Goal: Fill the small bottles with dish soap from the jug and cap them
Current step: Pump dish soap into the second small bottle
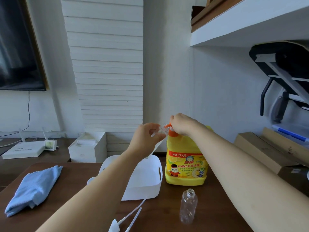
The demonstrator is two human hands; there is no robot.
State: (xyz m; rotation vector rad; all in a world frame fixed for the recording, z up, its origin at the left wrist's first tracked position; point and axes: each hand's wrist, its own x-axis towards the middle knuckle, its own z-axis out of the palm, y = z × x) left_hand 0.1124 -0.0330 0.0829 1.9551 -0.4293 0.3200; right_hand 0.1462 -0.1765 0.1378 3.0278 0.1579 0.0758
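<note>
A yellow dish soap jug (185,166) with an orange pump top (172,132) stands upright on the brown table. My right hand (183,124) is closed over the pump head. My left hand (147,135) holds a small clear bottle (160,131) tilted up against the orange spout. A second small clear bottle (188,206) stands uncapped on the table in front of the jug. Two white pump caps with long tubes (127,220) lie near the front edge.
A white plastic basket (147,186) sits left of the jug, under my left forearm. A folded blue cloth (35,188) lies at the table's left. White boxes (87,148) and a router stand behind; cardboard boxes (260,149) are at the right.
</note>
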